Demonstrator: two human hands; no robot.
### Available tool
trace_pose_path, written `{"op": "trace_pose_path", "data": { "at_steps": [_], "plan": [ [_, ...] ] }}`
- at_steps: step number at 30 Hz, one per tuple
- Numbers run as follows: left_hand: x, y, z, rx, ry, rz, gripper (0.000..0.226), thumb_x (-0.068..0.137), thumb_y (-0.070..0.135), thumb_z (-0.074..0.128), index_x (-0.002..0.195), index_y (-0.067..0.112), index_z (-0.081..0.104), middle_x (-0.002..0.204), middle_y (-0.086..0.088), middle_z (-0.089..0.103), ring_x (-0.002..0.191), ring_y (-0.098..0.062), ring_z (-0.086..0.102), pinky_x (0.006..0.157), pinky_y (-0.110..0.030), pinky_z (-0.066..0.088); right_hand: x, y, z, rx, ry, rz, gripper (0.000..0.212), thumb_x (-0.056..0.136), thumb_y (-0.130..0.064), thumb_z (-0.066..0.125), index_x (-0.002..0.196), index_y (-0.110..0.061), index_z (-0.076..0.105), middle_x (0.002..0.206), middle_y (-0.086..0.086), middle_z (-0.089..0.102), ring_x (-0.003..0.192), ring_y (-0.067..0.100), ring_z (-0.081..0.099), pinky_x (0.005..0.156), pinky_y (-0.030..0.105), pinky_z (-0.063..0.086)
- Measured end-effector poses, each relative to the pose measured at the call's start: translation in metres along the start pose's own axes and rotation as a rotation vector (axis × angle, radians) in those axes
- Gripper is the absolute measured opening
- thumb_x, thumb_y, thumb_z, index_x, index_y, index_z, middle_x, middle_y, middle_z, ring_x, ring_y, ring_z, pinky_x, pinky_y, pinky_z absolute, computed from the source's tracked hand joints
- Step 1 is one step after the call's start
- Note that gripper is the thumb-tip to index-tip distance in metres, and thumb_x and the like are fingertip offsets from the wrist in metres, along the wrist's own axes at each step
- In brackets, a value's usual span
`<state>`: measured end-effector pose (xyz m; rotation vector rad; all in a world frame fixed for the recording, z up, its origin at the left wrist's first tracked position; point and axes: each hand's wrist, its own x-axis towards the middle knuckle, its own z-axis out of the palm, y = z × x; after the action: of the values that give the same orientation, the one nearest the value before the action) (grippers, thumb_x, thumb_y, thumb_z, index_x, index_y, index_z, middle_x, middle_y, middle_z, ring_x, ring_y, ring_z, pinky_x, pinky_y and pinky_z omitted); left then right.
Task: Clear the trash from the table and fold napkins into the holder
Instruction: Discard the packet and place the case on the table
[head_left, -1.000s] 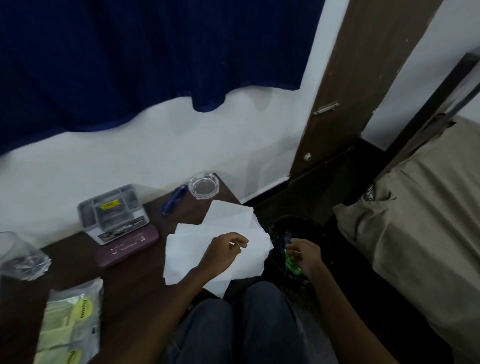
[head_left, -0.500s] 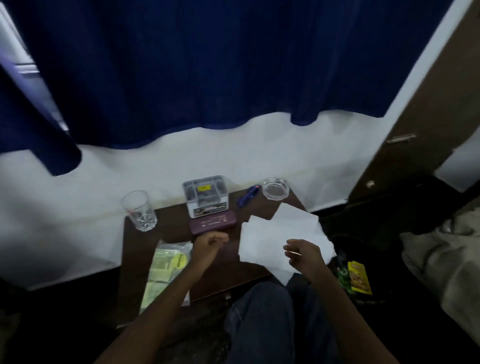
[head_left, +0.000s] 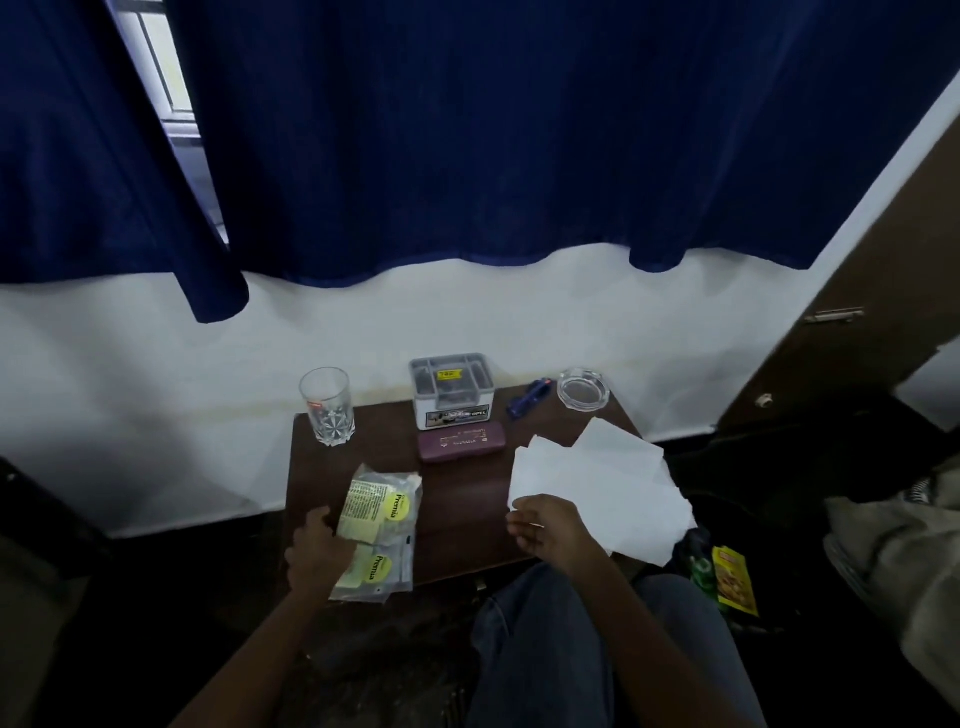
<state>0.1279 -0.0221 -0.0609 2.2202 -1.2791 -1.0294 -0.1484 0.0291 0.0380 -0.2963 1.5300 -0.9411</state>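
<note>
Counted two navy curtains (head_left: 519, 130) filling the top of the view above a white wall (head_left: 156, 364). Saw two jean-clad legs (head_left: 545, 649) below. Found one dark wooden bench (head_left: 457, 499) set against that wall.

Made out at least three white napkins (head_left: 597, 483), overlapped in a loose fan on the bench's right half, overhanging its near right corner and lying apart from the holder (head_left: 451, 389). Counted two clear packets (head_left: 382, 514) with round yellow labels, overlapped at the near left of the bench, the nearer one jutting past the edge.

Noted two bare hands. Found the right hand (head_left: 550, 530) at the fan's near left corner, fingers curled and pinching the napkins. Found the left hand (head_left: 317, 551) laid against the left edge of the packets; could not tell grip from mere touch.

Counted one holder, grey and compartmented, at the back middle, just behind one maroon case (head_left: 462, 441). Saw one cut drinking glass (head_left: 326, 405) upright at the back left corner. Spotted one yellow wrapper (head_left: 735, 579) and one green thing (head_left: 701, 566) low in the dark, right of the bench. Finished with one glass ashtray (head_left: 583, 388) at the back right and one blue pen-like thing (head_left: 527, 397) between holder and ashtray.
</note>
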Motion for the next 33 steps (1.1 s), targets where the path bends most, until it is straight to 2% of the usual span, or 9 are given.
{"op": "trace_pose_path", "data": {
  "at_steps": [5, 9, 12, 14, 17, 21, 24, 28, 33],
  "plan": [
    [0.01, -0.012, 0.002, 0.094, -0.019, 0.018, 0.058, 0.067, 0.013, 0.07, 0.122, 0.013, 0.052, 0.113, -0.017, 0.063, 0.107, -0.039, 0.056, 0.092, -0.048, 0.046, -0.002, 0.002, 0.01, -0.036, -0.016, 0.0, 0.009, 0.086, -0.007, 0.054, 0.081, -0.006, 0.061, 0.076, 0.01, 0.064, 0.066, 0.02, 0.059, 0.059, 0.026, 0.046],
    [-0.001, -0.005, -0.002, 0.097, -0.013, 0.093, 0.032, 0.071, 0.006, 0.068, 0.103, 0.004, 0.066, 0.103, -0.018, 0.068, 0.095, -0.036, 0.062, 0.08, -0.037, 0.048, -0.004, 0.0, 0.008, -0.046, -0.019, -0.006, 0.009, 0.086, -0.007, 0.054, 0.08, -0.006, 0.061, 0.075, 0.01, 0.064, 0.065, 0.019, 0.059, 0.058, 0.026, 0.047],
    [-0.01, 0.01, -0.007, -0.1, 0.015, 0.13, 0.017, 0.08, 0.001, 0.062, 0.096, -0.005, 0.065, 0.098, -0.024, 0.067, 0.091, -0.036, 0.061, 0.075, -0.036, 0.041, -0.004, 0.0, 0.003, -0.043, -0.014, -0.005, 0.008, 0.085, -0.006, 0.055, 0.081, -0.004, 0.061, 0.076, 0.01, 0.064, 0.066, 0.02, 0.059, 0.058, 0.026, 0.047],
    [-0.016, 0.025, -0.013, -0.25, -0.001, 0.138, 0.007, 0.082, -0.001, 0.059, 0.087, -0.001, 0.064, 0.09, -0.021, 0.065, 0.087, -0.033, 0.059, 0.072, -0.035, 0.041, -0.004, 0.0, -0.001, -0.037, -0.015, -0.006, 0.007, 0.085, -0.007, 0.055, 0.081, -0.004, 0.061, 0.077, 0.011, 0.064, 0.066, 0.02, 0.059, 0.058, 0.026, 0.046],
    [-0.03, 0.051, -0.023, -0.493, -0.097, 0.217, 0.016, 0.084, -0.008, 0.054, 0.078, 0.007, 0.056, 0.084, -0.012, 0.061, 0.088, -0.028, 0.056, 0.064, -0.03, 0.043, -0.005, -0.002, -0.003, -0.033, -0.02, -0.021, 0.007, 0.084, -0.009, 0.057, 0.086, -0.004, 0.062, 0.08, 0.012, 0.065, 0.07, 0.022, 0.061, 0.059, 0.026, 0.047],
    [-0.051, 0.084, -0.03, -0.719, -0.326, 0.206, 0.031, 0.087, -0.002, 0.054, 0.111, 0.017, 0.052, 0.104, -0.008, 0.064, 0.093, -0.029, 0.062, 0.068, -0.037, 0.054, -0.007, -0.01, -0.006, -0.053, -0.101, -0.082, 0.012, 0.085, -0.011, 0.057, 0.094, -0.009, 0.064, 0.086, 0.01, 0.066, 0.073, 0.021, 0.062, 0.063, 0.026, 0.048],
    [-0.061, 0.104, -0.026, -0.79, -0.521, 0.153, 0.037, 0.086, 0.0, 0.054, 0.115, 0.024, 0.054, 0.105, -0.006, 0.067, 0.096, -0.029, 0.064, 0.069, -0.041, 0.057, -0.009, -0.017, -0.008, -0.102, -0.204, -0.136, 0.022, 0.084, -0.019, 0.061, 0.106, -0.016, 0.065, 0.1, 0.007, 0.066, 0.088, 0.023, 0.063, 0.074, 0.03, 0.049],
    [-0.075, 0.126, -0.01, -0.746, -0.623, 0.161, 0.03, 0.084, -0.007, 0.052, 0.098, 0.018, 0.063, 0.092, -0.005, 0.07, 0.076, -0.018, 0.069, 0.056, -0.032, 0.057, -0.01, -0.029, -0.02, -0.093, -0.373, -0.177, 0.029, 0.087, -0.025, 0.06, 0.114, -0.015, 0.065, 0.103, 0.01, 0.068, 0.095, 0.03, 0.064, 0.082, 0.038, 0.053],
    [-0.085, 0.159, 0.019, -0.698, -0.611, 0.136, 0.028, 0.084, -0.009, 0.05, 0.076, 0.013, 0.065, 0.078, -0.006, 0.068, 0.059, -0.012, 0.066, 0.052, -0.024, 0.056, 0.001, -0.047, -0.052, -0.011, -0.258, -0.247, 0.019, 0.082, 0.001, 0.06, 0.087, -0.013, 0.071, 0.08, 0.012, 0.065, 0.064, 0.023, 0.058, 0.056, 0.026, 0.048]
  ]
}}
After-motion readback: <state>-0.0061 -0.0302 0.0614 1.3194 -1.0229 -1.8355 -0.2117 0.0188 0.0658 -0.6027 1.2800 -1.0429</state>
